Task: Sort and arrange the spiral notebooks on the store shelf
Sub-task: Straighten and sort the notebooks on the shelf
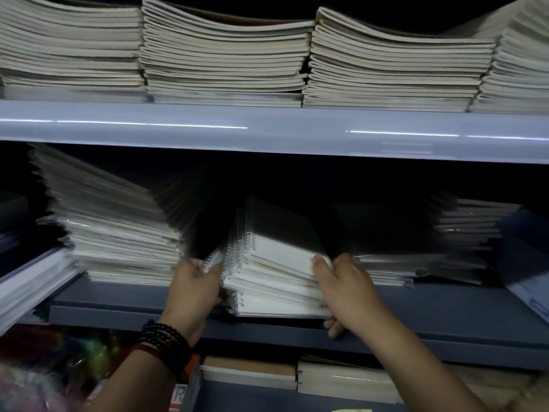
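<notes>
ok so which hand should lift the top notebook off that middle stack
Right, probably. The right hand has its thumb on the free edge of the top notebook and fingers under the stack, so it can peel that one up. The left hand grips the coil side, better for steadying.

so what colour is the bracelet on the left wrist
The bracelet is black beads with a dark red strand; head view.
</notes>
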The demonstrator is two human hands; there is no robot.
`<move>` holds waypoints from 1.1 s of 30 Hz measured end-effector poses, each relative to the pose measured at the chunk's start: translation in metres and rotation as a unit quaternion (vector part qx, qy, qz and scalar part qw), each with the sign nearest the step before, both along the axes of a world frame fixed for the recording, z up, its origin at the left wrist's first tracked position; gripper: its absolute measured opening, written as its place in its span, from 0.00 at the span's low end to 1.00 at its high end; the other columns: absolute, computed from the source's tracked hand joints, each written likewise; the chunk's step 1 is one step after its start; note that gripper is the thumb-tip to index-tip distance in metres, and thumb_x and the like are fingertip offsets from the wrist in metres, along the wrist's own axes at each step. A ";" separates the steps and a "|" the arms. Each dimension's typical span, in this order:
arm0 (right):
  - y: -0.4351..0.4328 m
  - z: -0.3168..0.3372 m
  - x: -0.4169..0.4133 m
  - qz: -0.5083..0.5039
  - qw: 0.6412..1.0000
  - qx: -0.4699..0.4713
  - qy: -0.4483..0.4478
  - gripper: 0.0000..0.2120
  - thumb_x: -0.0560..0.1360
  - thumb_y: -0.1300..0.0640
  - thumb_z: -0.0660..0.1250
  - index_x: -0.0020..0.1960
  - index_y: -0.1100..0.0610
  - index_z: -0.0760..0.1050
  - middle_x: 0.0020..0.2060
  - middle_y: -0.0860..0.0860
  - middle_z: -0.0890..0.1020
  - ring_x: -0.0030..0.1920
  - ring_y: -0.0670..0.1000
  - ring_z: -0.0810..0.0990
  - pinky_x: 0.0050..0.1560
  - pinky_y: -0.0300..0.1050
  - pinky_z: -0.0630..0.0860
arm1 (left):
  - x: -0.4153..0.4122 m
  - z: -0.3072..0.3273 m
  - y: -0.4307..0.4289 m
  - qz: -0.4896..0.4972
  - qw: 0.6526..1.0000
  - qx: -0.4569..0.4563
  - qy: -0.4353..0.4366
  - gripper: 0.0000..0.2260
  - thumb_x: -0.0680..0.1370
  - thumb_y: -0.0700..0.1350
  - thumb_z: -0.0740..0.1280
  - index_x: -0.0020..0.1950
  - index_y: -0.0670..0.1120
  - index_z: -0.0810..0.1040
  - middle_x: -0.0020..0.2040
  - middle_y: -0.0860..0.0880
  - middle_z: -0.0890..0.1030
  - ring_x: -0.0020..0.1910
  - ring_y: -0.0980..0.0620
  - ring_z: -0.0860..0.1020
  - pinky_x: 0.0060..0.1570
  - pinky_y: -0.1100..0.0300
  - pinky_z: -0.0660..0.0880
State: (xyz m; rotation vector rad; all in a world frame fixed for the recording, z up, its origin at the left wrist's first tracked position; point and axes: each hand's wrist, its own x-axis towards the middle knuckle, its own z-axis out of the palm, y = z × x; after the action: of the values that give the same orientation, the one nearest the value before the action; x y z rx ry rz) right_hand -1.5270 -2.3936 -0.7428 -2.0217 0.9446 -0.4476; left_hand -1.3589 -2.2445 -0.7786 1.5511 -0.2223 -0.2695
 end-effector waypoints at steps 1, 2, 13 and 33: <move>0.000 -0.001 0.001 -0.005 1.000 -0.002 -0.002 0.29 0.82 0.39 0.52 0.72 0.61 0.60 0.39 0.56 0.79 0.26 0.58 0.83 0.24 0.46 0.79 | -0.002 0.003 -0.002 0.003 1.000 -0.015 -0.004 0.09 0.82 0.41 0.67 0.54 0.35 0.72 0.42 0.31 0.80 0.33 0.46 0.80 0.27 0.57 0.77; 0.000 -0.002 0.002 -0.008 1.000 -0.001 -0.004 0.29 0.83 0.40 0.52 0.73 0.61 0.60 0.39 0.57 0.79 0.24 0.56 0.82 0.24 0.46 0.79 | -0.006 0.007 -0.002 0.011 0.999 -0.033 -0.019 0.06 0.82 0.39 0.66 0.54 0.37 0.71 0.40 0.34 0.78 0.29 0.49 0.79 0.25 0.59 0.76; -0.002 -0.012 0.009 -0.011 0.999 -0.046 0.005 0.29 0.82 0.39 0.54 0.67 0.63 0.65 0.44 0.58 0.81 0.38 0.56 0.81 0.35 0.45 0.75 | -0.037 0.061 0.042 0.201 0.930 -0.017 -0.308 0.09 0.82 0.43 0.66 0.56 0.47 0.65 0.29 0.47 0.75 0.25 0.55 0.74 0.26 0.68 0.69; 0.047 0.021 0.016 0.108 0.933 0.184 -0.290 0.14 0.74 0.71 0.67 0.54 0.56 0.79 0.40 0.52 0.87 0.39 0.48 0.85 0.37 0.36 0.77 | -0.040 0.041 0.080 -0.136 0.974 -0.162 0.080 0.10 0.81 0.37 0.64 0.60 0.39 0.81 0.56 0.40 0.85 0.55 0.43 0.84 0.55 0.50 0.77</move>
State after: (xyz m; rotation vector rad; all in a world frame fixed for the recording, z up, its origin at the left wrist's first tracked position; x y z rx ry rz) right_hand -1.5109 -2.3467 -0.7214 -1.4979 0.3955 -0.6446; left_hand -1.3991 -2.1645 -0.7376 1.1673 -0.3351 -0.5450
